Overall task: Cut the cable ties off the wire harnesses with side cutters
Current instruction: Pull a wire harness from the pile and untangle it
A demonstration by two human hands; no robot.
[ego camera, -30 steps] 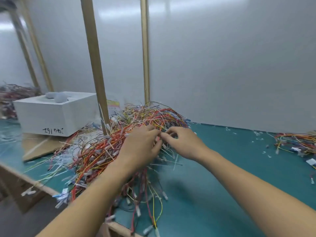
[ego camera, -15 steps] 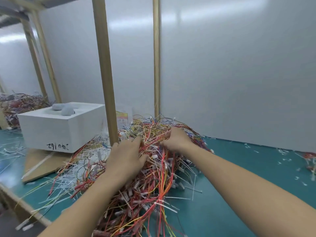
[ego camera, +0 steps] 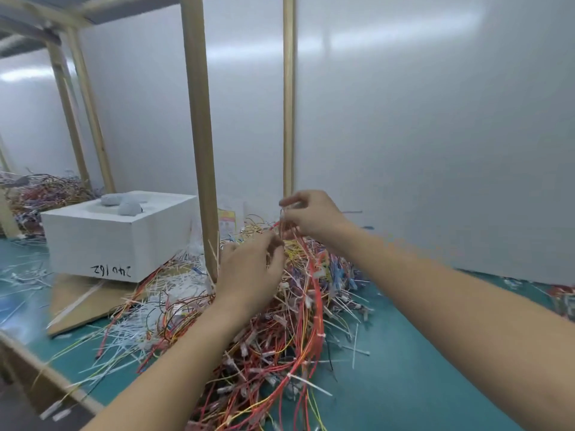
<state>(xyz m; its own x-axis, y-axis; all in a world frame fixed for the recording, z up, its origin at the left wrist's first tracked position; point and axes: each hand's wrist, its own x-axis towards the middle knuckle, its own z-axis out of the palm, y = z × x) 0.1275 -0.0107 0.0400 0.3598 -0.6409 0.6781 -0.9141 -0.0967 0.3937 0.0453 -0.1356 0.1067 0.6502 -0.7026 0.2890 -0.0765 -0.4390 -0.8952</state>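
A big tangled pile of wire harnesses (ego camera: 273, 343), red, orange, yellow and blue, lies on the teal bench, with white cable ties sticking out of it. My right hand (ego camera: 311, 217) is raised above the pile and pinches the top of a red harness (ego camera: 312, 293), which hangs down from it into the heap. Just below and to the left, my left hand (ego camera: 252, 269) has its fingers curled into the wires near that harness. No side cutters are in sight.
A white foam box (ego camera: 118, 241) rests on cardboard at the left. Two wooden posts (ego camera: 202, 144) rise behind the pile. Cut white ties (ego camera: 130, 331) litter the bench's left side. More wires lie at the far left (ego camera: 43, 191) and right edge (ego camera: 563, 297).
My right hand has risen from the top of the pile, drawing a red harness up with it. My left hand stays in the wires. The camera has tilted upward.
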